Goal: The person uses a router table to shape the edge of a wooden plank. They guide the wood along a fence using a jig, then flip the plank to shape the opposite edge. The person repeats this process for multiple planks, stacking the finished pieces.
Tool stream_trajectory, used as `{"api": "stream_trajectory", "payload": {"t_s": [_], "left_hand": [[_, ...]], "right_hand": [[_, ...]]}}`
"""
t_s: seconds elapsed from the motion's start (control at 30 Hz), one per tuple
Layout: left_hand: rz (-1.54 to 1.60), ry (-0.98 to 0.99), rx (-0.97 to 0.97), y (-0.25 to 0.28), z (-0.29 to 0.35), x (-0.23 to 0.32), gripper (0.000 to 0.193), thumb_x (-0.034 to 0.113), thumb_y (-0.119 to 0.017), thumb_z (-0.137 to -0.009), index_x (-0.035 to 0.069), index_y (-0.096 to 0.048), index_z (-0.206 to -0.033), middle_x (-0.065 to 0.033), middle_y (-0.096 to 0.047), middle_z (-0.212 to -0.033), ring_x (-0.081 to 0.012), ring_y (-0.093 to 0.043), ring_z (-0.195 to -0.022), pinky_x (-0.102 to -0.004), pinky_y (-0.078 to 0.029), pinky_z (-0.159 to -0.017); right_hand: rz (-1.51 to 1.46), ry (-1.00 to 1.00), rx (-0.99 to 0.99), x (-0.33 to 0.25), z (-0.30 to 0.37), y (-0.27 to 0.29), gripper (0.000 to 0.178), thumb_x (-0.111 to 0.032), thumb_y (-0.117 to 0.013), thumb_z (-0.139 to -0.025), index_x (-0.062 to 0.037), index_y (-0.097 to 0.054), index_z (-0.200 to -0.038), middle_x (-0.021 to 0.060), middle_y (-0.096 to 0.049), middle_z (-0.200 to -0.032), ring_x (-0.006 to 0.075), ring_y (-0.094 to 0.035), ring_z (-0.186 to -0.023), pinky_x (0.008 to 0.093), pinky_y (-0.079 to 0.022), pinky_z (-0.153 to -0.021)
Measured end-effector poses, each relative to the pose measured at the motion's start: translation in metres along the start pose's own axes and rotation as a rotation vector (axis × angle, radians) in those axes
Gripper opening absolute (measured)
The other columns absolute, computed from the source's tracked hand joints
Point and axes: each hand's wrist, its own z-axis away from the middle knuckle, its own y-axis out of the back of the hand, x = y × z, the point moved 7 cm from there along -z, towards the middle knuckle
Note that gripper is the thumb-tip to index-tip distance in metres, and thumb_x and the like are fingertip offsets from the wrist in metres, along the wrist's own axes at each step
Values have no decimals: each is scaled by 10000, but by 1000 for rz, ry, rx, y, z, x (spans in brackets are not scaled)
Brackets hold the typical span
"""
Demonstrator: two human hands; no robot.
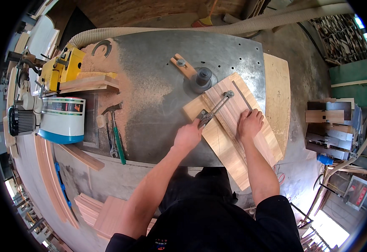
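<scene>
A wooden jig (222, 143), made of pale boards fixed together, lies at a slant on the metal machine table (158, 50). A reddish-brown wooden board (236, 110) rests on it under the metal toggle clamp (215, 108). My left hand (188, 135) is closed around the near left end of that clamp. On the right, my right hand (250, 123) has its fingers curled down on the board, beside a dark narrow strip; the fingertips are partly hidden. The jig's far left side is close to a dark round spindle (203, 78), with a slotted wooden piece (183, 66) bolted beyond it.
Sawdust (108, 63) covers the table's left side. A hammer (115, 130) and a wrench (111, 143) lie there, beside a yellow machine unit (63, 67) and a white-and-blue container (63, 119). A ribbed hose (171, 31) runs behind. Stacked boards (108, 214) stand lower left.
</scene>
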Motion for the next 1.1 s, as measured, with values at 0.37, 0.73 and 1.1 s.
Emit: {"api": "stream_trajectory", "payload": {"t_s": [0.37,0.73,1.1], "left_hand": [[25,13,-24,2,-3,3,391,278,-583,-1000,29,-583,-1301,-282,-723,-913,-483,-688,-912,-569,-542,-850],[6,-7,36,0,-5,2,302,296,-588,-1000,67,-596,-1197,-236,-722,-878,-459,-693,-857,-562,-554,-792],[4,-10,25,-2,-8,2,312,299,-580,-1005,71,-596,-1216,-243,-722,-898,-462,-691,-871,-568,-548,-806]], "right_hand": [[4,-25,-35,3,-1,-3,258,-293,-558,-991,-38,-591,-1005,158,-627,-1062,360,-581,-1050,503,-447,-893],[1,-33,-40,4,-4,-3,258,-283,-551,-978,-31,-600,-993,160,-631,-1052,356,-582,-1044,498,-445,-891],[-2,-47,-60,5,-5,1,262,-289,-548,-979,-31,-595,-981,164,-626,-1052,359,-577,-1062,501,-442,-905]]}}
